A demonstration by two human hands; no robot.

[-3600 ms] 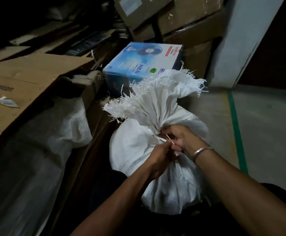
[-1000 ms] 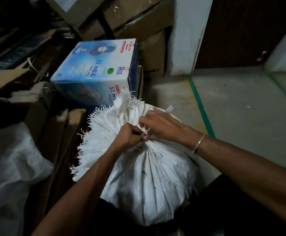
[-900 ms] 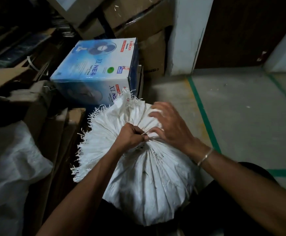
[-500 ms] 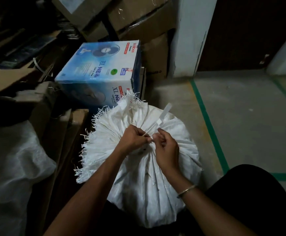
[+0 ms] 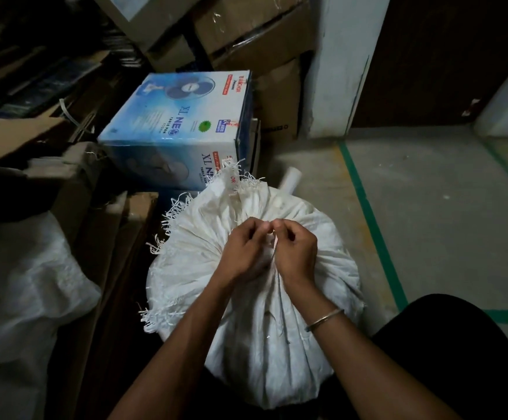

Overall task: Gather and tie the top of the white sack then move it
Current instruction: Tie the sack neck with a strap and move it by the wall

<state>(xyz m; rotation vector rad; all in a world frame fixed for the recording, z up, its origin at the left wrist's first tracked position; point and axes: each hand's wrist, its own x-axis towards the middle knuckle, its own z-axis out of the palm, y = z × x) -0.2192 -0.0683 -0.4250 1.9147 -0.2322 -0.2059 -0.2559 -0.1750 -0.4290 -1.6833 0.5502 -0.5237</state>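
A full white woven sack stands on the floor between my knees, its frayed top gathered into a bunch that fans out to the left and back. My left hand and my right hand meet knuckle to knuckle over the gathered neck. Both pinch a thin white tie strip that shows between the fingers. The knot itself is hidden under my hands. A metal bangle sits on my right wrist.
A blue fan box stands just behind the sack, with brown cartons stacked behind it. Flattened cardboard and another pale sack lie to the left. Bare concrete floor with green tape lines extends to the right.
My right hand has come back from the far side of the sack to meet the left over the neck. The loose strip end that stuck up is now hidden in my fingers.
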